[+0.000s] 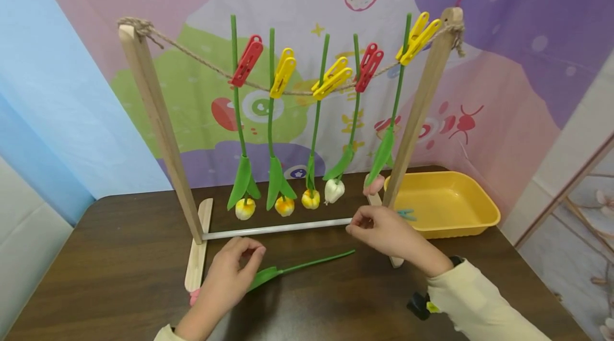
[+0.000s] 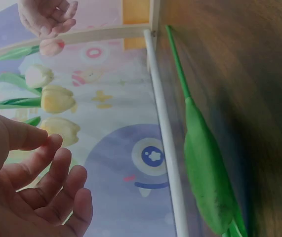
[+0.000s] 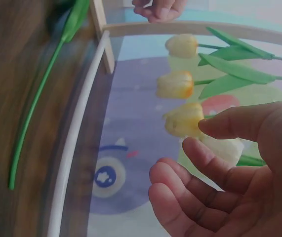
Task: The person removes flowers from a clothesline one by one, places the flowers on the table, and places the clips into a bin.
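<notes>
The left hand [image 1: 230, 276] hovers lower left of centre, the right hand [image 1: 387, 233] right of centre, both with relaxed, loosely curved fingers! A green-leaved artificial flower [image 1: 265, 278] lies lower centre on the dark brown wooden surface [image 1: 120, 266].

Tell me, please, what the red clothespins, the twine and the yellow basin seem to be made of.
The red clothespins look like smooth plastic, evenly coloured with slotted arms. The twine looks like matte natural fibre, perhaps jute, given its twisted strands. The yellow basin, softly glossy with a rounded rim, is probably plastic.
</notes>
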`<move>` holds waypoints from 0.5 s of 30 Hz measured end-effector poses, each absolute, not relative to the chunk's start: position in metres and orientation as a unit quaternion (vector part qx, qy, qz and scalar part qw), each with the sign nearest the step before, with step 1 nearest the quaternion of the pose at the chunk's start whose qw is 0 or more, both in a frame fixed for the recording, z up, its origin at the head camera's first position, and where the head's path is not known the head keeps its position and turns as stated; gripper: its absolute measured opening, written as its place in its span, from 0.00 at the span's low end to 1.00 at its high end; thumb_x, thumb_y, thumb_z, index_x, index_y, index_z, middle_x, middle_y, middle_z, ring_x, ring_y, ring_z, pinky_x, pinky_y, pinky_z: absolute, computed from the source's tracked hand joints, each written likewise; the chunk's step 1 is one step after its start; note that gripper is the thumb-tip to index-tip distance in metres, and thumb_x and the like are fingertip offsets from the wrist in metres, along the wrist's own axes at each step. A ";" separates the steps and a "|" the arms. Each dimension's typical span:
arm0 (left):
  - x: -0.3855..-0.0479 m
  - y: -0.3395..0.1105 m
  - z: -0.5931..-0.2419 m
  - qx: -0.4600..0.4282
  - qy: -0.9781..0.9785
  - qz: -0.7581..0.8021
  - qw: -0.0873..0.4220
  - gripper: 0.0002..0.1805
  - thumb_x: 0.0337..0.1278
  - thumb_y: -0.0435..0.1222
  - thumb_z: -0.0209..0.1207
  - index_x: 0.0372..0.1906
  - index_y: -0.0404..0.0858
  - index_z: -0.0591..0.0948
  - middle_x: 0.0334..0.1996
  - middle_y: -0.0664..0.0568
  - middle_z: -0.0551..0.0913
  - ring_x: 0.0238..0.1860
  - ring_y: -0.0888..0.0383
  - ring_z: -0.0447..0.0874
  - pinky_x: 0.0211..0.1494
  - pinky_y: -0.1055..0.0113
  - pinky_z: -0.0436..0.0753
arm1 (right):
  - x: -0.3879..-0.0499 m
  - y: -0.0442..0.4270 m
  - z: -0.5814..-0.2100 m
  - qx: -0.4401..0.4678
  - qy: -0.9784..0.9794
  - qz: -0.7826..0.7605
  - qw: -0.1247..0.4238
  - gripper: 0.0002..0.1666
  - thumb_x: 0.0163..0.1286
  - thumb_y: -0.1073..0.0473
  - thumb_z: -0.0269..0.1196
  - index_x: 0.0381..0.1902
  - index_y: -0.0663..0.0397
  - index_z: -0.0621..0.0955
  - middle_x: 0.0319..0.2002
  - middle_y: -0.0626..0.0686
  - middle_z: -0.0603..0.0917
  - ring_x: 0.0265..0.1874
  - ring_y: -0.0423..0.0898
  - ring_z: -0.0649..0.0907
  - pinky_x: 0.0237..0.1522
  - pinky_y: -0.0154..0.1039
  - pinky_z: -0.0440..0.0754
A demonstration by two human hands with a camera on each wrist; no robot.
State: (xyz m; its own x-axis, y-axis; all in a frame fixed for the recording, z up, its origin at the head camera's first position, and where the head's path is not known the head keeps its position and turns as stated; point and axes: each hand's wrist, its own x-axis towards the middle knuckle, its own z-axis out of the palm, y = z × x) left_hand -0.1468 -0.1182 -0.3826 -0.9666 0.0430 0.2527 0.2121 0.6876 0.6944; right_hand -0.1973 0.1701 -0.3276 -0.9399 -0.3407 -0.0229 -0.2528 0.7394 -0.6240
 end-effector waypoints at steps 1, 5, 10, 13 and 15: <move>-0.147 -0.119 -0.382 -0.070 -0.912 -0.390 0.110 0.03 0.57 0.34 0.60 0.30 0.45 0.81 0.27 0.60 0.76 0.29 0.68 0.70 0.32 0.74 0.71 | -0.197 0.168 -0.327 -0.161 0.929 -0.326 0.068 0.08 0.63 0.52 0.62 0.29 0.49 0.81 0.26 0.45 0.81 0.23 0.39 0.75 0.27 0.34 0.74; -0.145 -0.121 -0.377 -0.058 -0.910 -0.397 0.106 0.03 0.58 0.35 0.60 0.31 0.45 0.82 0.28 0.60 0.77 0.30 0.68 0.71 0.32 0.73 0.72 | -0.195 0.162 -0.323 -0.170 0.925 -0.333 0.073 0.07 0.63 0.53 0.63 0.30 0.49 0.81 0.27 0.45 0.81 0.23 0.39 0.76 0.26 0.33 0.74; -0.144 -0.125 -0.370 -0.032 -0.906 -0.413 0.090 0.04 0.61 0.39 0.58 0.32 0.45 0.82 0.28 0.58 0.77 0.28 0.67 0.72 0.33 0.73 0.73 | -0.192 0.155 -0.317 -0.188 0.921 -0.335 0.069 0.07 0.63 0.52 0.63 0.30 0.48 0.81 0.26 0.44 0.81 0.23 0.38 0.75 0.25 0.32 0.73; -0.143 -0.126 -0.366 -0.022 -0.902 -0.422 0.084 0.05 0.61 0.39 0.58 0.32 0.44 0.82 0.29 0.57 0.78 0.28 0.67 0.73 0.34 0.73 0.73 | -0.192 0.150 -0.315 -0.194 0.918 -0.340 0.065 0.07 0.62 0.52 0.63 0.29 0.47 0.81 0.25 0.43 0.81 0.23 0.38 0.75 0.25 0.31 0.73; -0.143 -0.127 -0.364 -0.019 -0.900 -0.427 0.083 0.06 0.61 0.40 0.58 0.33 0.44 0.82 0.29 0.57 0.78 0.28 0.67 0.73 0.34 0.73 0.73 | -0.191 0.148 -0.314 -0.194 0.917 -0.343 0.067 0.07 0.63 0.52 0.63 0.30 0.48 0.81 0.25 0.44 0.81 0.23 0.39 0.75 0.25 0.31 0.73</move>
